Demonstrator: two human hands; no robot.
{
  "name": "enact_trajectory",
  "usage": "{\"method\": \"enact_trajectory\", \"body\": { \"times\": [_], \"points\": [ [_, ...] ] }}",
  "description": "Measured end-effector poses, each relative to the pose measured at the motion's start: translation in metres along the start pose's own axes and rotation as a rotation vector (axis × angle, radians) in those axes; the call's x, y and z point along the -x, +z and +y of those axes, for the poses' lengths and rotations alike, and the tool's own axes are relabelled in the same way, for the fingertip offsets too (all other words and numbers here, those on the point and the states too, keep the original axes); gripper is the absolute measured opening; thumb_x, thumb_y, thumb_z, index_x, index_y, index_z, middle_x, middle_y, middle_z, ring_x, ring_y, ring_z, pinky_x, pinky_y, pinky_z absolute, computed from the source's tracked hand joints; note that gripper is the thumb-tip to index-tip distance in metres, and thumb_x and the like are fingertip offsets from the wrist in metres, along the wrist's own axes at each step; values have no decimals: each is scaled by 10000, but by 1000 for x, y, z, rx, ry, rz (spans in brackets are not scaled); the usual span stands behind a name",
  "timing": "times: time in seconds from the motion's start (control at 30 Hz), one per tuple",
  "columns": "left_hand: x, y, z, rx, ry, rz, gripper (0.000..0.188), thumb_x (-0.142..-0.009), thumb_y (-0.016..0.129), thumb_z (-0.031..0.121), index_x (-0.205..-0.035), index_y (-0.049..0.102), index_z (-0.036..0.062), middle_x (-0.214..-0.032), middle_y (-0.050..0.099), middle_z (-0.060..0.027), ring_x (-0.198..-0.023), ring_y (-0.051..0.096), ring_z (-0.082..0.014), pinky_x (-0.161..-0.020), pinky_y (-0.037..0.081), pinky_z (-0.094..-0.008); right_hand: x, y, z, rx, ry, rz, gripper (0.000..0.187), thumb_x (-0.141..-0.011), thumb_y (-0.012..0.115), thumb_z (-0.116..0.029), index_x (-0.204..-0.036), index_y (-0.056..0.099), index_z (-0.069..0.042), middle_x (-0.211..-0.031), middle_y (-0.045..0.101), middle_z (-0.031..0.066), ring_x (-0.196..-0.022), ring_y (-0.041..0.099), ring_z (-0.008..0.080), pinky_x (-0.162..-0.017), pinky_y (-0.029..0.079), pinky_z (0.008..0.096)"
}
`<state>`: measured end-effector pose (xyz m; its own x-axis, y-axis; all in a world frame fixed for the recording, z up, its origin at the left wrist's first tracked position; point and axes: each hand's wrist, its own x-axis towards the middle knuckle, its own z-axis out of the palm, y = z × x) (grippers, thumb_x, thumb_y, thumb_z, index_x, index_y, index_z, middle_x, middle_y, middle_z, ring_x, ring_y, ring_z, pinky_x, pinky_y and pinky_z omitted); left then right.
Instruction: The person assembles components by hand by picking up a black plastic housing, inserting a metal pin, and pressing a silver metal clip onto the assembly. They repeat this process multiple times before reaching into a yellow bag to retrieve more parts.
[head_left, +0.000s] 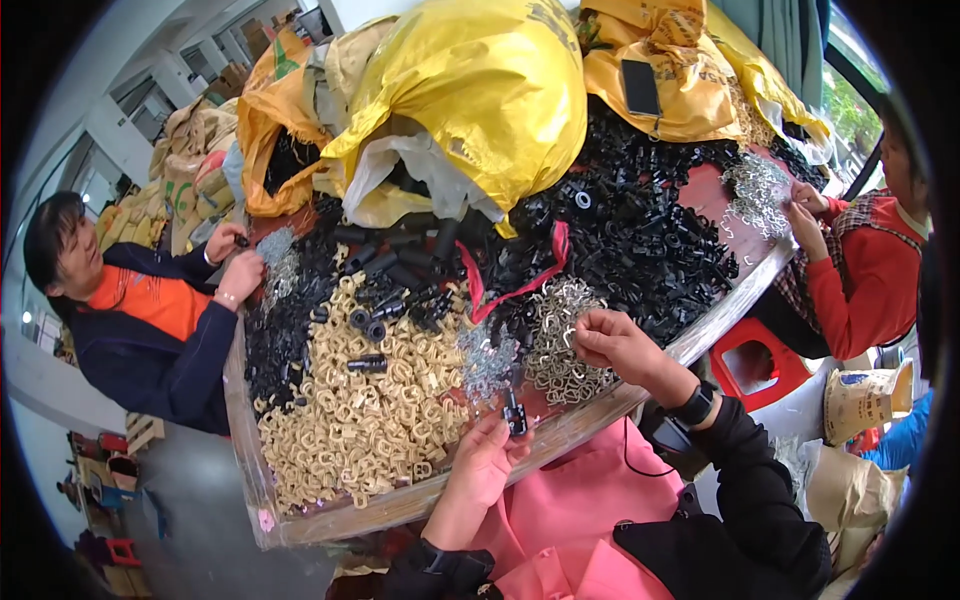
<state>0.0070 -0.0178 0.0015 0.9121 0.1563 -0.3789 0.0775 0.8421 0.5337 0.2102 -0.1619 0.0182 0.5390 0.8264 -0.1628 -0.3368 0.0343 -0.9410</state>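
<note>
Beside heaped bent silver wire clips (560,345), left hand (485,462) pinching small black plastic clip body (514,412); right hand (615,342) fingertips closed, contents unclear. Risk: loose pinch dropping it among clips.

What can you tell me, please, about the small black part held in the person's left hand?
The small black part is a short, dark piece that looks like moulded plastic, much like the heap of black parts farther up the table. It stands roughly upright, pinched between the fingertips of the left hand just above the table's near edge, beside a pile of silvery wire clips. Finer detail is too small to tell.
</note>
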Motion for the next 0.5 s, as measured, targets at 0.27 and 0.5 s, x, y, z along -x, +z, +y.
{"method": "enact_trajectory", "body": {
  "times": [0.27,0.5],
  "points": [
    [-5,12,3,47,113,-96,260,-824,521,166,-1036,484,22,-988,554,-143,-910,544,-210,-771,455,-315,17,35,-5,65,146,-278,141,-859,481,-156,-778,494,-42,-662,508,-22,-525,399,22,-454,315,166],
    [-3,15,4,-39,151,-215,276,-824,521,175,-1037,488,2,-987,552,-155,-949,532,-234,-822,440,-324,22,47,10,198,123,-354,132,-842,514,-161,-805,508,-35,-663,524,-16,-547,435,30,-471,343,181]
  ]
}}
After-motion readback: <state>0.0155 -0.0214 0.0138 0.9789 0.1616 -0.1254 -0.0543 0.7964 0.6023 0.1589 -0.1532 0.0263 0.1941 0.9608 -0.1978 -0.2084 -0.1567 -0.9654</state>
